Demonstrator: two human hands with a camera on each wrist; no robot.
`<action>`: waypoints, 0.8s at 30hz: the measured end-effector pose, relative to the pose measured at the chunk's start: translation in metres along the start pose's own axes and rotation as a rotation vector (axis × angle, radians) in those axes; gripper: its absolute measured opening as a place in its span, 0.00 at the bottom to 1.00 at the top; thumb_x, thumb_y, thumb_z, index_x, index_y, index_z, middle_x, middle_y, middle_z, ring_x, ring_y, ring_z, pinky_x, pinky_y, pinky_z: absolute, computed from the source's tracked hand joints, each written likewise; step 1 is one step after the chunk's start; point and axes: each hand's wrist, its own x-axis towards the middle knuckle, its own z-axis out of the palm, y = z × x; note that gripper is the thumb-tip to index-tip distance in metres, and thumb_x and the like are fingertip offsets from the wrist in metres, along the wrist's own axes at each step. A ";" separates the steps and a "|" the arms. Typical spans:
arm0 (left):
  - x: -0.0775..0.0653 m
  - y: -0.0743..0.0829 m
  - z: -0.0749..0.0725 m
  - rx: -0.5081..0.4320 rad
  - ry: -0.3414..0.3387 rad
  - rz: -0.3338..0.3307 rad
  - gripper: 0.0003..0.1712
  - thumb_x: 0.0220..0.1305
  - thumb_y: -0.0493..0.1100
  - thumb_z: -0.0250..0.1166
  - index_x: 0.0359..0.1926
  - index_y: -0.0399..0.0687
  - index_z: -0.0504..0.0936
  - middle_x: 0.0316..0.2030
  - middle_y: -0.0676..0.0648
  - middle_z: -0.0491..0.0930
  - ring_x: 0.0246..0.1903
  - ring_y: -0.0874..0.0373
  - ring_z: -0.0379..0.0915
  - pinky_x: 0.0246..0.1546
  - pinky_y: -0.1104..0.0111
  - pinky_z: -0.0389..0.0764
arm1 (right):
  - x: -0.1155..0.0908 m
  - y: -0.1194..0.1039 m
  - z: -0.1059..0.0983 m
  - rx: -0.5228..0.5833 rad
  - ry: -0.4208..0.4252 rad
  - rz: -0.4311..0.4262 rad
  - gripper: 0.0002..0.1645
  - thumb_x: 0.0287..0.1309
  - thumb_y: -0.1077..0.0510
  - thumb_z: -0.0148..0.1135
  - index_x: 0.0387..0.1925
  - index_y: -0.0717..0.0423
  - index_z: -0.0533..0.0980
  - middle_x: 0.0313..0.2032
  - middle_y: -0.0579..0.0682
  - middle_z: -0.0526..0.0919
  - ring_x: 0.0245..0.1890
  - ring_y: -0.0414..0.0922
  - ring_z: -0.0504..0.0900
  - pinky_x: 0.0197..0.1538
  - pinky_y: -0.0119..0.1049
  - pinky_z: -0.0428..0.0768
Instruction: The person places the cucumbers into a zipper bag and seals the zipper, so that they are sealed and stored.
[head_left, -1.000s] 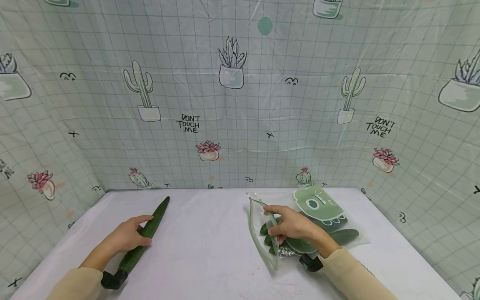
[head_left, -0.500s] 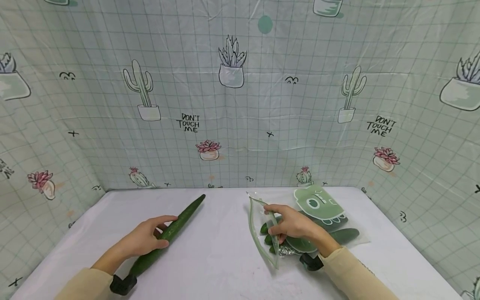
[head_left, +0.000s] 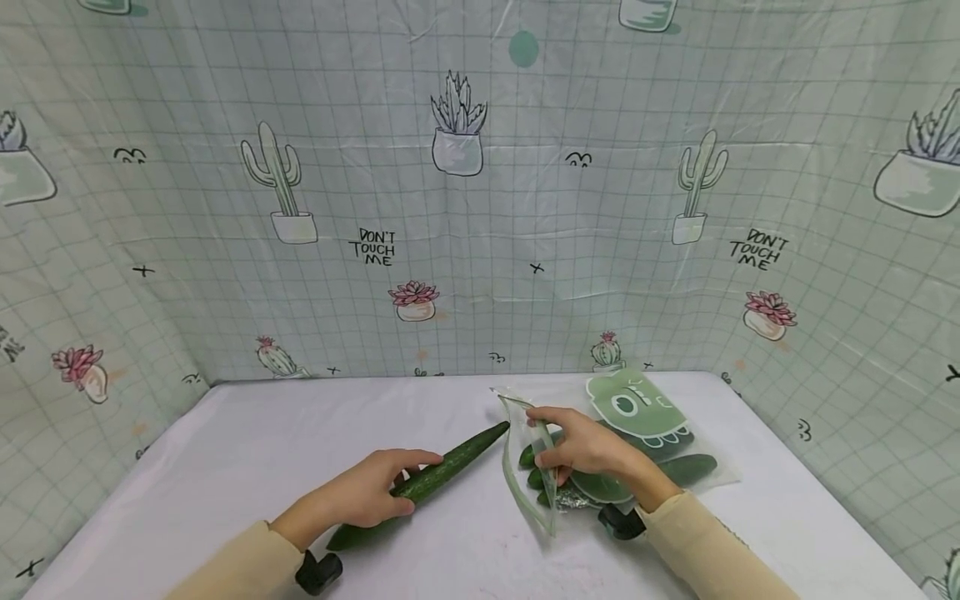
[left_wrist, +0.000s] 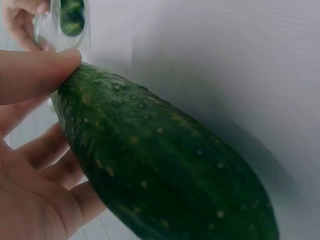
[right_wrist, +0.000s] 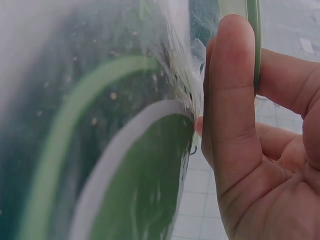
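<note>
A long green cucumber (head_left: 450, 465) is gripped between the thumb and fingers of my left hand (head_left: 367, 492). Its far tip overlaps the mouth of a clear zip bag (head_left: 513, 483) in the head view. With my right hand (head_left: 588, 454) I pinch the green-edged upper lip of that bag, and its mouth gapes toward the left. Inside the bag lie several cucumbers (head_left: 690, 471), partly hidden by the green cartoon print and my right hand. Up close in the left wrist view, the bumpy cucumber (left_wrist: 160, 155) shows its thick near end.
The white table (head_left: 247, 450) spreads around both hands. Behind and beside it hangs a gridded curtain (head_left: 480, 225) printed with cacti. Black camera mounts (head_left: 318, 572) sit at both wrists.
My left hand has carried the cucumber rightward across the table, from the left side to the bag's mouth, turning it flatter. My right hand and the bag have hardly moved.
</note>
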 end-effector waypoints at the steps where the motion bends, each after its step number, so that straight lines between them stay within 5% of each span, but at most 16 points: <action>1: 0.002 0.002 0.001 0.004 0.004 0.009 0.36 0.55 0.31 0.67 0.65 0.52 0.70 0.51 0.48 0.74 0.38 0.56 0.68 0.30 0.67 0.71 | 0.000 0.000 0.000 0.000 0.000 0.001 0.42 0.55 0.67 0.65 0.70 0.63 0.58 0.64 0.62 0.66 0.17 0.50 0.80 0.25 0.44 0.81; 16: -0.002 0.012 -0.006 0.060 0.018 0.011 0.36 0.55 0.32 0.67 0.65 0.54 0.71 0.54 0.51 0.75 0.42 0.56 0.70 0.36 0.65 0.73 | -0.001 -0.003 0.000 0.006 0.002 -0.005 0.42 0.55 0.68 0.65 0.70 0.63 0.58 0.65 0.62 0.64 0.17 0.51 0.80 0.26 0.44 0.81; 24: 0.010 0.012 -0.001 0.103 0.000 0.031 0.35 0.55 0.31 0.66 0.64 0.53 0.71 0.57 0.50 0.74 0.48 0.53 0.72 0.40 0.62 0.75 | -0.002 -0.003 0.000 0.017 0.013 0.001 0.42 0.54 0.68 0.65 0.70 0.61 0.59 0.65 0.62 0.65 0.17 0.51 0.80 0.26 0.44 0.81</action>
